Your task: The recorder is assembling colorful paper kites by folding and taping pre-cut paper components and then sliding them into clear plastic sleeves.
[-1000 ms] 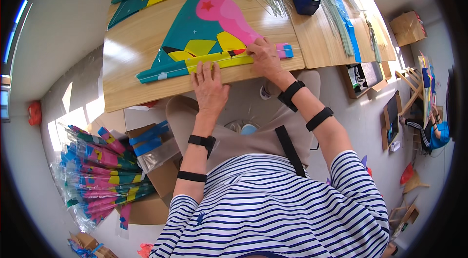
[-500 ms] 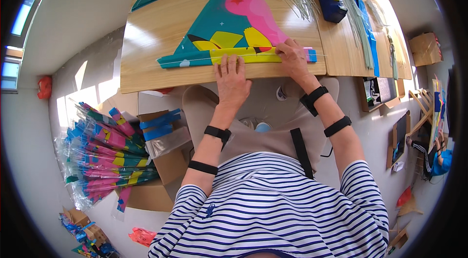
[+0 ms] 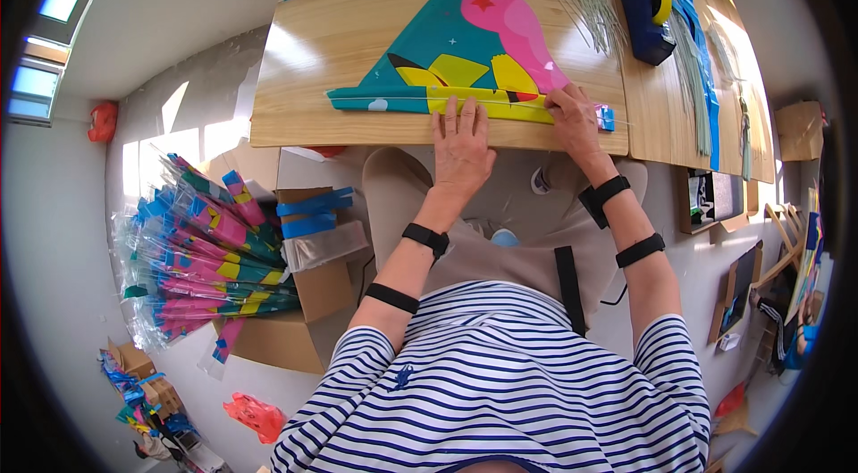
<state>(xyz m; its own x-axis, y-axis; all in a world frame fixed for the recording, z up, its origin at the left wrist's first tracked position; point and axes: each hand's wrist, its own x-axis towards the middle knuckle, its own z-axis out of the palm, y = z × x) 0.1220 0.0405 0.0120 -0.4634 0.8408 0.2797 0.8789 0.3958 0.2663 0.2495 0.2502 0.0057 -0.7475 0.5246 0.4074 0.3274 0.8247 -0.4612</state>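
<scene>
A wooden tabletop [image 3: 357, 35] stands on a grey floor, packed kites [image 3: 206, 249] heaped beside it. A kite [image 3: 465, 53] lies along the near edge. The left hand [image 3: 461, 147] presses flat, fingers spread, on its lower border; the right hand [image 3: 575, 120] pinches the border near the right corner.

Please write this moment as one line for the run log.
left hand: flat on kite edge | right hand: pressing same edge | table: wooden

Bright daylight, glare on the wooden table [image 3: 357, 35], fisheye-bent edges.
</scene>
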